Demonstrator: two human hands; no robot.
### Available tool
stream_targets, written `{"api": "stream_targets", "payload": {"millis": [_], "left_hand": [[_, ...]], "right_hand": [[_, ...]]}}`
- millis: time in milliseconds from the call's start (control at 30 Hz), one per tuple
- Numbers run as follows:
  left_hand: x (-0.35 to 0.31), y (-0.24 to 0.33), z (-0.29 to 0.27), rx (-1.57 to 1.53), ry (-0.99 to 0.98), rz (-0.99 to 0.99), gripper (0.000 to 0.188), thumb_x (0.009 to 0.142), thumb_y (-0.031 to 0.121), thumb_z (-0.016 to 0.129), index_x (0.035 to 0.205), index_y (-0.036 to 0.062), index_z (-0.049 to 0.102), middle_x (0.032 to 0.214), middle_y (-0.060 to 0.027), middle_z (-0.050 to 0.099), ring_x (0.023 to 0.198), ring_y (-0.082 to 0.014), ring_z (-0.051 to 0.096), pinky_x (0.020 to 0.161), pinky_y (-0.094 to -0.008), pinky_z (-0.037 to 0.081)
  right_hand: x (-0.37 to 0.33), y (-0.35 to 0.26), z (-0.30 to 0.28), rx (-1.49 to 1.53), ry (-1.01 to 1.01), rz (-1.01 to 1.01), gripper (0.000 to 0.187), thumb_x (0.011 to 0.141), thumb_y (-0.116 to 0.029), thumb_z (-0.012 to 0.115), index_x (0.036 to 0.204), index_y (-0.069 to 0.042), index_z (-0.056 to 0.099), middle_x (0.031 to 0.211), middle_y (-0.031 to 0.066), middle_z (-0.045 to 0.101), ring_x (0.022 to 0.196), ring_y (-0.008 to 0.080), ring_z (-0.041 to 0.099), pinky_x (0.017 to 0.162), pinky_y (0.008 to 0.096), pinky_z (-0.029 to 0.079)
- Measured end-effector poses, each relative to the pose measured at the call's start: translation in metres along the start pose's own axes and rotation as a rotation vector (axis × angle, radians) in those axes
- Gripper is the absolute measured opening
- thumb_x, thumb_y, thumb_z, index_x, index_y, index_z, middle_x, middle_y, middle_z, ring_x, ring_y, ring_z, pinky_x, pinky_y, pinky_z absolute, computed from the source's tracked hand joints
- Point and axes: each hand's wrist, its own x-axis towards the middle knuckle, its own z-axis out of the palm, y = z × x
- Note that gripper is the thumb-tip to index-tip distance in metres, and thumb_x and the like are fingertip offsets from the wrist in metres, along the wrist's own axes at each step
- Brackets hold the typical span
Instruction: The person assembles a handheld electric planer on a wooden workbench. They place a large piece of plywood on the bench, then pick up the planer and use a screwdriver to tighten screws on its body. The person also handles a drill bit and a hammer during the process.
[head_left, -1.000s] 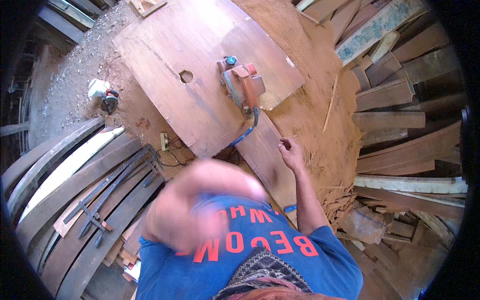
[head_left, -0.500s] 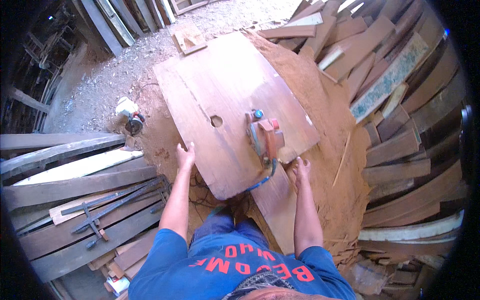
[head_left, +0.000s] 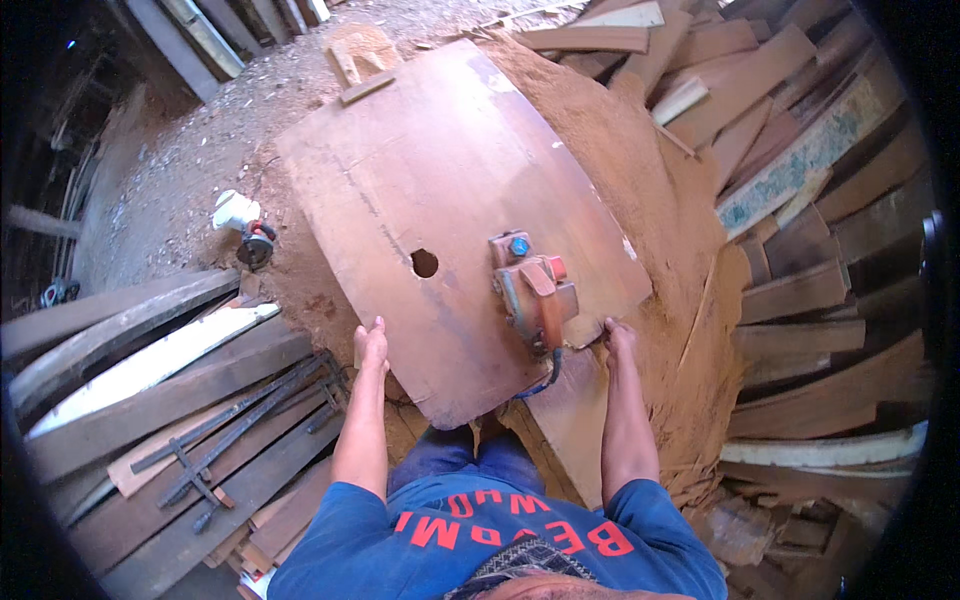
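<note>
Board [head_left: 460,190]: right fingers [head_left: 611,325] grip its near edge; left fingers [head_left: 377,327] at its left edge, closure unclear; spacing presumably balances the power tool [head_left: 549,318] between them.

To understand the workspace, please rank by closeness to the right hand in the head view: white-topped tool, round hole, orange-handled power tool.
1. Orange-handled power tool: on the board, left of the right hand.
2. Round hole: in the board, farther left.
3. White-topped tool: on the ground, left of the board.
</note>
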Motion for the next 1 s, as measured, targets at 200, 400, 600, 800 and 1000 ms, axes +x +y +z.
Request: {"api": "stream_targets", "payload": {"millis": [200,400,600,800,1000], "left_hand": [[-0.01,0.008,0.004,0.096,-0.057,0.078,0.042,0.099,0.022,0.058,0.126,-0.0075,0.047,0.123,-0.0206,0.058,0.111,-0.0261,0.057,0.097,-0.0393,0.046],[-0.014,0.014,0.002,0.09,-0.109,0.051,0.046,0.099,0.024,0.058,0.128,-0.0089,0.044,0.129,-0.0216,0.054,0.114,-0.0263,0.055,0.1,-0.0398,0.044],[-0.003,0.021,0.008,0.085,-0.235,0.043,0.054,0.099,0.027,0.06,0.132,-0.0108,0.04,0.13,-0.022,0.054,0.117,-0.0267,0.055,0.102,-0.0391,0.043],[0.01,0.011,-0.01,0.144,-0.248,0.066,0.052,0.099,0.027,0.059,0.13,-0.0103,0.042,0.128,-0.021,0.055,0.113,-0.0268,0.057,0.097,-0.0394,0.048],[-0.005,0.03,0.001,0.068,-0.233,0.018,0.045,0.1,0.024,0.057,0.126,-0.0093,0.043,0.121,-0.0206,0.058,0.106,-0.029,0.062,0.09,-0.0447,0.054]], "right_hand": [[-0.003,0.006,-0.002,0.13,0.009,0.011,0.015,0.09,-0.018,0.067,0.088,-0.003,0.066,0.075,0.0035,0.064,0.054,0.0118,0.052,0.045,0.027,0.037],[-0.025,-0.009,-0.004,0.073,-0.045,0.071,0.013,0.09,-0.018,0.067,0.089,-0.005,0.067,0.076,0.0016,0.062,0.057,0.0115,0.051,0.049,0.0265,0.038],[-0.009,0.015,-0.018,-0.341,0.272,-0.127,0.027,0.09,-0.025,0.068,0.099,0.001,0.068,0.087,0.0083,0.068,0.076,0.019,0.063,0.066,0.0327,0.051],[-0.176,-0.109,0.088,-0.122,-0.187,-0.48,0.055,0.086,-0.038,0.072,0.125,-0.003,0.056,0.11,0.0149,0.065,0.101,0.0235,0.063,0.089,0.0379,0.051],[-0.184,-0.107,0.118,-0.34,-0.232,-0.474,0.035,0.079,-0.022,0.072,0.106,-0.002,0.063,0.098,0.0173,0.069,0.092,0.0236,0.066,0.084,0.0376,0.051]]}}
